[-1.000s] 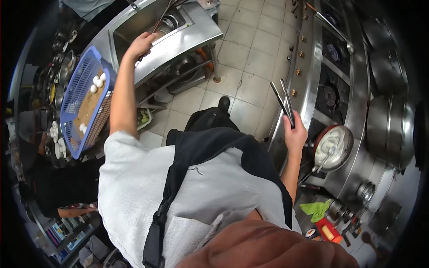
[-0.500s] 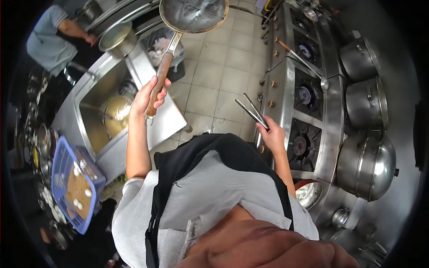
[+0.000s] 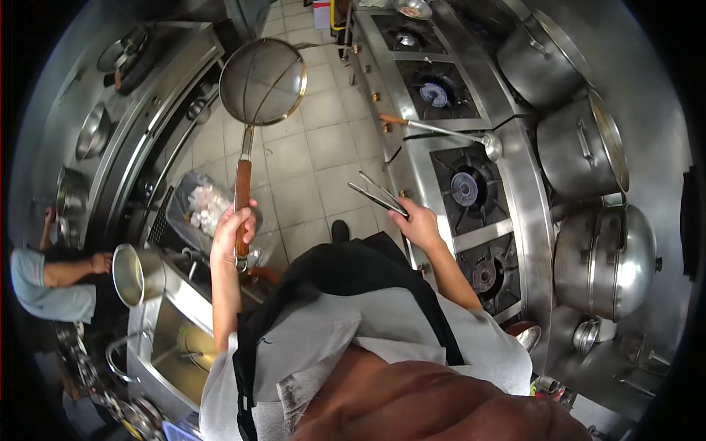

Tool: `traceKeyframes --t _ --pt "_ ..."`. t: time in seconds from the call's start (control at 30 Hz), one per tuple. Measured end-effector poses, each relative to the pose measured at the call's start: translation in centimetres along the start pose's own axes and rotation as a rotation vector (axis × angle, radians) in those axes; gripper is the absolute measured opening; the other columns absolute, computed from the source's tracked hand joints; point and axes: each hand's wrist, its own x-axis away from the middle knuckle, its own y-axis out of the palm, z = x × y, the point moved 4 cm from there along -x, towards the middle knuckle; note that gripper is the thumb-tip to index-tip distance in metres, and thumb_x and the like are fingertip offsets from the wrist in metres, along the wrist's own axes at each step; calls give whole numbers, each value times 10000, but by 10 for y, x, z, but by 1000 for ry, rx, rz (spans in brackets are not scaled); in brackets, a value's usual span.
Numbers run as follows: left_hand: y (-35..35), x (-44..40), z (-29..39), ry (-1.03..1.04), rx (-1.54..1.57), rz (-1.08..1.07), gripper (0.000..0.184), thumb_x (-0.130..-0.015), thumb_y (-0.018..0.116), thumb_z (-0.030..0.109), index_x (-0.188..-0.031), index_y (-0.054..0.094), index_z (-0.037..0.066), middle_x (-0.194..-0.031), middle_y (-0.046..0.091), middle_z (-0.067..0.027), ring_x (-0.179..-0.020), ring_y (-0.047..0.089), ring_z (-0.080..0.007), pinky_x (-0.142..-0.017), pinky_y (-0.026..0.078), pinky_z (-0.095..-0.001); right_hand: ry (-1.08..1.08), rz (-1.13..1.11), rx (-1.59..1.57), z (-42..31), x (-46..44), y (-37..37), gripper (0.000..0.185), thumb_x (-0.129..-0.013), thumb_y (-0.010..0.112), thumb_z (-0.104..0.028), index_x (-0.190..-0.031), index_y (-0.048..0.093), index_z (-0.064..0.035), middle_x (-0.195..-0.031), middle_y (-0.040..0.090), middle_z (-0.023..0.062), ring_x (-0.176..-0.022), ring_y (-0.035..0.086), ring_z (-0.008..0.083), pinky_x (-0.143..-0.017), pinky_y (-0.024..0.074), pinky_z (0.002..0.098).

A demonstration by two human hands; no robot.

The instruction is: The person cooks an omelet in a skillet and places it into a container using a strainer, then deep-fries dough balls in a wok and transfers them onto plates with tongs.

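My left hand [image 3: 234,229] is wrapped round the wooden handle of a large mesh strainer [image 3: 263,81], whose round wire bowl points away from me over the tiled floor. In my right hand [image 3: 419,224] is a pair of metal tongs [image 3: 377,195], gripped near the closed end with the tips slightly apart. The tongs are beside the front of the stove [image 3: 423,173]. A ladle [image 3: 441,132] with a wooden grip lies across the stove top, beyond my right hand. Both held tools appear to carry nothing.
Several large steel pots, including a lidded one [image 3: 607,263], line the right. A lined bin [image 3: 209,209] stands left of my left hand. A sink [image 3: 165,331] with a pot [image 3: 140,273] at its edge is lower left, where another person [image 3: 55,283] stands.
I have moved forward and turned past the sink, still holding the strainer and tongs. The sink and blue basket have shifted toward the lower left, and more of the stove shows.
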Motion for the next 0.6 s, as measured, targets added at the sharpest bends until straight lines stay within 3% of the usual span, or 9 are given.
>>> traceKeyframes --t 0.13,0.2,0.3,0.33,0.4,0.6 --pt "-10 -80 25 -48 -45 11 250 -905 577 135 -1130 576 28 -669 464 -16 -501 401 -78 -422 334 -212 45 -21 30 13 -101 8 389 -852 726 -350 -1131 668 -84 -784 691 158 -653 672 330 -618 533 409" --pt "-22 -118 28 -31 -35 -11 248 -932 611 204 -1114 589 36 -679 496 -9 -533 449 -83 -439 364 -223 29 -4 -2 2 -152 2 405 -849 707 -399 -1116 668 -97 -768 690 144 -702 678 358 -650 529 445" --pt "-65 -170 3 -69 -238 294 355 -952 648 415 -1030 630 69 -707 561 21 -580 520 -80 -487 410 -249 75 -7 -68 -4 -217 6 417 -848 714 -393 -1124 675 -83 -770 685 146 -664 669 327 -632 525 423" --pt "-103 -194 -21 -33 -369 291 336 -959 637 413 -968 618 77 -663 545 21 -551 509 -75 -477 395 -242 80 -1 -70 -4 -239 11 417 -848 714 -393 -1124 675 -83 -770 685 146 -664 669 327 -632 525 423" --pt "-115 -212 -15 -92 -545 426 360 -966 624 425 -909 592 71 -607 518 17 -494 484 -78 -450 378 -245 -12 93 -67 -9 -279 21 406 -846 724 -374 -1122 679 -80 -763 686 138 -651 663 319 -628 524 422" --pt "-163 -322 35 -61 -650 358 446 -948 639 454 -875 566 20 -562 484 -2 -440 452 -94 -410 349 -270 210 -20 -62 -18 -378 70 418 -853 723 -371 -1153 671 -85 -818 693 172 -749 687 325 -689 534 418"
